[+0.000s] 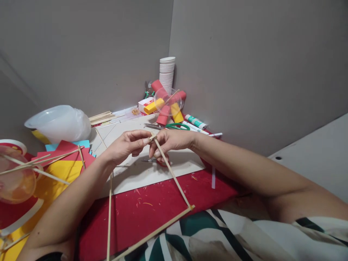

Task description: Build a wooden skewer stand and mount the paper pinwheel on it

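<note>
A frame of thin wooden sticks (174,175) extends from my fingers towards my lap, where two sticks meet at a corner bound with something yellowish. My left hand (130,144) pinches the frame's upper joint between thumb and fingers. From the other side, my right hand (172,140) has its fingers closed around the same joint. The binding at this joint is too small to make out. Below my hands, small scissors with red handles (163,164) lie partly hidden on the white board (130,183). Scissors with green handles (178,126) rest just beyond my right hand.
Behind stand stacked paper cups (166,72) and a pinwheel of red and yellow paper rolls (163,115). A glue tube (196,121) lies right of them. Leftward are loose wooden sticks (102,117), a plastic-wrapped bundle (61,125), coloured paper (59,174) and another stick structure (29,165).
</note>
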The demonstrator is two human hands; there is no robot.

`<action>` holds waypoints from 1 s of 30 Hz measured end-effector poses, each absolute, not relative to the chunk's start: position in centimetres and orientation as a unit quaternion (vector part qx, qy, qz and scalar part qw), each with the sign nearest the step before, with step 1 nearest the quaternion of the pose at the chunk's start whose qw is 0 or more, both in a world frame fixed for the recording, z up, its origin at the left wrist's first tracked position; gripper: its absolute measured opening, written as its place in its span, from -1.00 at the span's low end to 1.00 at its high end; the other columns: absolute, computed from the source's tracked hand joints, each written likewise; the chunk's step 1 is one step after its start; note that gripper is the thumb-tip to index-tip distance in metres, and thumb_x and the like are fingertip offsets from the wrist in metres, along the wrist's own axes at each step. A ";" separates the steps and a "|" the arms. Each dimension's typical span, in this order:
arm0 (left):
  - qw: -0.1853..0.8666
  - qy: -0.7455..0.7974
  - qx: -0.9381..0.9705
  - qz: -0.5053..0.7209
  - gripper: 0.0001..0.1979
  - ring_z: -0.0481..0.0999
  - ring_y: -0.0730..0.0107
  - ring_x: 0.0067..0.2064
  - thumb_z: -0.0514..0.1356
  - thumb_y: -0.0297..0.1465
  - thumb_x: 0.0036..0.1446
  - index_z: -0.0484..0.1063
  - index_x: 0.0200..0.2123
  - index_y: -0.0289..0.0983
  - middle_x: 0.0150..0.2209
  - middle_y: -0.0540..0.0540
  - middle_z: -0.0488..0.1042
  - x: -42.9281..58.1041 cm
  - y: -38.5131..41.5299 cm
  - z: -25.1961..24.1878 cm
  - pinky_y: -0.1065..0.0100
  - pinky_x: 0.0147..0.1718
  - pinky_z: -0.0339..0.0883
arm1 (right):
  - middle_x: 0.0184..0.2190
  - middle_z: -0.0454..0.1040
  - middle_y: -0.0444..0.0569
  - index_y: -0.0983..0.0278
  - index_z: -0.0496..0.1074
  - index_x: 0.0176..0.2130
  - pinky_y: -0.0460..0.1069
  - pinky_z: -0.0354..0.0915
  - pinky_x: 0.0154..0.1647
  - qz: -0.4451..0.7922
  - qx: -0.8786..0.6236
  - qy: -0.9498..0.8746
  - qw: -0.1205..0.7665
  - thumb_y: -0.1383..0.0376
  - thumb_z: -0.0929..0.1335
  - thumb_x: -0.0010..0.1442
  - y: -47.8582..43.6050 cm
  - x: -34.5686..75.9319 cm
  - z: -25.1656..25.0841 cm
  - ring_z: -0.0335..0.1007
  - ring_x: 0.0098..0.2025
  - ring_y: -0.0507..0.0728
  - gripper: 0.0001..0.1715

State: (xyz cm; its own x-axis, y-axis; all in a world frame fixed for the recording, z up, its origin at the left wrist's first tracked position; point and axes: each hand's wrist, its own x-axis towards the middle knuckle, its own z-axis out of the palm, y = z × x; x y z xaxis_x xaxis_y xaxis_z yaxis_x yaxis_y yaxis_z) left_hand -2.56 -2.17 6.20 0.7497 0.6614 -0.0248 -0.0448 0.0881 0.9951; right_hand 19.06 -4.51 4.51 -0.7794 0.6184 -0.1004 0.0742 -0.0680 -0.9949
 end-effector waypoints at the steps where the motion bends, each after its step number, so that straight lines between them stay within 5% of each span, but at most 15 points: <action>1: 0.697 0.243 0.625 0.253 -0.68 0.15 0.71 -0.61 0.50 -0.27 -0.07 0.64 -0.23 -0.26 -0.53 0.07 0.43 -2.6 -2.2 6.2 0.53 -0.63 -0.07 | -0.52 0.57 -0.08 0.37 0.60 -0.27 -0.15 0.41 -0.44 0.686 -0.271 -0.644 0.201 0.26 0.57 0.01 -4.6 19.0 4.4 0.53 -0.46 0.01 -0.72; 9: 0.699 0.240 0.623 0.258 -0.69 0.13 0.71 -0.60 0.50 -0.30 -0.06 0.62 -0.23 -0.27 -0.48 0.04 0.47 -2.7 -1.9 6.4 0.52 -0.62 -0.05 | -0.29 0.65 -0.02 0.31 0.59 -0.26 -0.09 0.51 -0.20 0.673 -0.349 -0.466 0.456 0.48 0.54 -0.13 -4.2 19.9 2.8 0.61 -0.23 0.06 -0.66; 14: 0.693 0.255 0.624 0.255 -0.67 0.12 0.69 -0.59 0.49 -0.29 -0.06 0.61 -0.22 -0.28 -0.53 0.07 0.39 -2.7 -2.0 6.4 0.52 -0.62 -0.05 | -0.28 0.63 -0.09 0.28 0.60 -0.27 -0.07 0.47 -0.15 0.559 -0.403 -0.520 0.505 0.46 0.57 -0.16 -4.7 20.3 3.1 0.58 -0.23 0.02 -0.64; 19: 0.697 0.248 0.624 0.251 -0.68 0.11 0.69 -0.61 0.49 -0.29 -0.05 0.61 -0.21 -0.26 -0.59 0.12 0.31 -2.8 -1.9 6.4 0.52 -0.62 -0.05 | -0.39 0.61 -0.11 0.28 0.60 -0.34 -0.05 0.46 -0.26 0.416 -0.452 -0.588 0.526 0.34 0.56 -0.08 -5.5 19.2 3.9 0.53 -0.37 0.02 -0.78; 25: 0.681 0.265 0.630 0.262 -0.66 0.16 0.68 -0.60 0.49 -0.28 -0.06 0.60 -0.21 -0.27 -0.57 0.11 0.35 -2.8 -1.9 6.4 0.52 -0.61 0.01 | -0.52 0.56 -0.11 0.28 0.54 -0.40 -0.06 0.48 -0.40 0.411 -0.431 -0.571 0.565 0.24 0.55 -0.04 -6.1 18.4 4.5 0.53 -0.45 0.04 -0.79; 30: 0.668 0.262 0.642 0.268 -0.67 0.20 0.66 -0.60 0.48 -0.27 -0.02 0.61 -0.17 -0.25 -0.59 0.13 0.33 -2.8 -1.8 6.1 0.51 -0.60 0.05 | -0.56 0.52 -0.14 0.30 0.51 -0.40 -0.16 0.30 -0.59 0.395 -0.412 -0.592 0.570 0.23 0.53 0.01 -6.5 17.9 5.7 0.43 -0.55 -0.03 -0.79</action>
